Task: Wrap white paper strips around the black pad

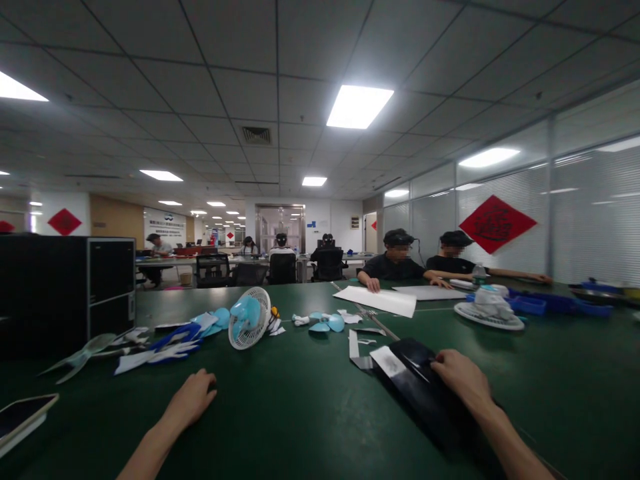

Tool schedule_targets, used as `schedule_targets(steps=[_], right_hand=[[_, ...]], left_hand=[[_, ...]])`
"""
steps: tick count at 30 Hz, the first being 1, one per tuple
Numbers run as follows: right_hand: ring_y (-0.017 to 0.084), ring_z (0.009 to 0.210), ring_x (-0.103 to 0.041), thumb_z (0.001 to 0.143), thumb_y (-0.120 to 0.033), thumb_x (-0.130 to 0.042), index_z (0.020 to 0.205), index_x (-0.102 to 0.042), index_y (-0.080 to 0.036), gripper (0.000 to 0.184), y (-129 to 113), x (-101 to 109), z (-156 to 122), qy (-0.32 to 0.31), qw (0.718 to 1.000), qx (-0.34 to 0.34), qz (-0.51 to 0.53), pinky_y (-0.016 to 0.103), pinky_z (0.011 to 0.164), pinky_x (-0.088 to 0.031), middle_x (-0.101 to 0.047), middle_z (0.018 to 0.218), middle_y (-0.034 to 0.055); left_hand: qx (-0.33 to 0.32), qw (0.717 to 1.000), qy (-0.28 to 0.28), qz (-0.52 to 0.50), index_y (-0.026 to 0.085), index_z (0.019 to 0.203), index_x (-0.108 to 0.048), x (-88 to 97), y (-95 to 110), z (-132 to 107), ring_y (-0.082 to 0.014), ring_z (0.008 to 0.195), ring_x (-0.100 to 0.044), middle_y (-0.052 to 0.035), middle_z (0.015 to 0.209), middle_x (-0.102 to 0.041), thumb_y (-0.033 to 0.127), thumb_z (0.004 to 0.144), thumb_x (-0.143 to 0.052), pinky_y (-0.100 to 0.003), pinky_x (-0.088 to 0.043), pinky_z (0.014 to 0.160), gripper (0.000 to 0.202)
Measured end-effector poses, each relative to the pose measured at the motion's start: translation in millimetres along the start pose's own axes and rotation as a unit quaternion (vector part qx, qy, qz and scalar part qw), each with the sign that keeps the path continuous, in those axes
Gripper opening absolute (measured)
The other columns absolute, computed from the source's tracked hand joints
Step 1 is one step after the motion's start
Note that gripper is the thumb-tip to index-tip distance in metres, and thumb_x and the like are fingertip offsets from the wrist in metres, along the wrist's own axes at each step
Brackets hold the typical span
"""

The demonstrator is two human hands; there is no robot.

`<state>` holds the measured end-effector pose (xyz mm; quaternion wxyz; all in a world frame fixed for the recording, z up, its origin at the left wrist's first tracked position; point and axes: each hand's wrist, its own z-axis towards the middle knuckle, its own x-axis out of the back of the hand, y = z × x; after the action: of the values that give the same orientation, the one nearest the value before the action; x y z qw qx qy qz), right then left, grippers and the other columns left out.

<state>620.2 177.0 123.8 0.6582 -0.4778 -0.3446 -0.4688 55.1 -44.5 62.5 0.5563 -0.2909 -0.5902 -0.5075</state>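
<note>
My right hand [463, 377] is closed, thumb and fingers pinching the edge of a glossy black plastic bag [425, 390], or something like one. A pale patch shows at its far left corner. Beside that corner lies a bent strip of grey-white sheet [357, 353]. My left hand [193, 397] rests on the green table [280, 407], fingers loosely bent, thumb a little apart, nothing visible in it. Beyond it are white-and-blue gloves [160, 357] and a small fan head [249, 319] with light blue blades and a white grille.
A black computer case [110, 287] stands at the left, a phone-like device [25, 420] nearer. Blue fan blades [325, 323] lie mid-table. Across the table, two people handle white sheets [380, 300]. A white grille [490, 317] and blue trays [555, 305] are at the right.
</note>
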Motion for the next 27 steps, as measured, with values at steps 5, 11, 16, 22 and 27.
schedule_targets(steps=[5,11,16,22,27], right_hand=[[0.031,0.094,-0.063,0.084,-0.035,-0.043,0.094,-0.069,-0.015,0.035,8,9,-2,0.114,0.993,0.006,0.002,0.037,0.073,-0.046,-0.069,0.101,0.0166],[0.025,0.094,-0.062,0.083,-0.032,-0.048,0.097,-0.068,-0.016,0.029,-37,-6,-5,0.099,0.978,0.158,0.094,0.033,0.084,-0.046,-0.068,0.101,0.0114],[0.023,0.089,-0.061,0.08,-0.029,-0.058,0.091,-0.07,-0.018,0.019,-120,-26,-31,-0.015,0.924,0.352,0.15,0.035,0.081,-0.046,-0.068,0.094,0.0077],[0.02,0.098,-0.059,0.089,-0.035,-0.055,0.114,-0.058,-0.018,0.03,-202,-54,-63,-0.12,0.849,0.483,0.177,0.04,0.083,-0.051,-0.059,0.116,0.0072],[0.021,0.1,-0.059,0.091,-0.035,-0.053,0.117,-0.056,-0.018,0.031,-236,-75,-75,-0.126,0.836,0.503,0.18,0.041,0.084,-0.051,-0.057,0.12,0.0075]], left_hand=[[0.01,1.0,-0.002,0.002,0.018,0.107,-0.064,1.0,2,1,-0.0256,0.105,-0.057,-0.0098,0.116,-0.06,0.035,0.08,-0.048,-0.033,-0.049,0.084,0.036],[0.016,0.999,0.011,0.027,0.017,0.105,-0.065,0.0,9,3,-0.0257,0.104,-0.058,-0.0104,0.111,-0.061,0.03,0.081,-0.048,-0.035,-0.047,0.086,0.033],[-0.011,0.997,0.068,0.025,0.015,0.112,-0.062,-1.6,14,5,-0.0244,0.105,-0.057,-0.0103,0.113,-0.06,0.032,0.083,-0.043,-0.035,-0.045,0.09,0.038],[-0.093,0.989,0.089,-0.073,0.017,0.115,-0.061,3.9,46,-5,-0.0237,0.113,-0.052,-0.0085,0.117,-0.06,0.049,0.086,-0.038,-0.036,-0.038,0.101,0.049],[-0.127,0.981,0.008,-0.144,0.021,0.126,-0.055,2.1,76,-18,-0.0249,0.122,-0.046,-0.0072,0.131,-0.053,0.06,0.08,-0.048,-0.035,-0.034,0.105,0.06]])
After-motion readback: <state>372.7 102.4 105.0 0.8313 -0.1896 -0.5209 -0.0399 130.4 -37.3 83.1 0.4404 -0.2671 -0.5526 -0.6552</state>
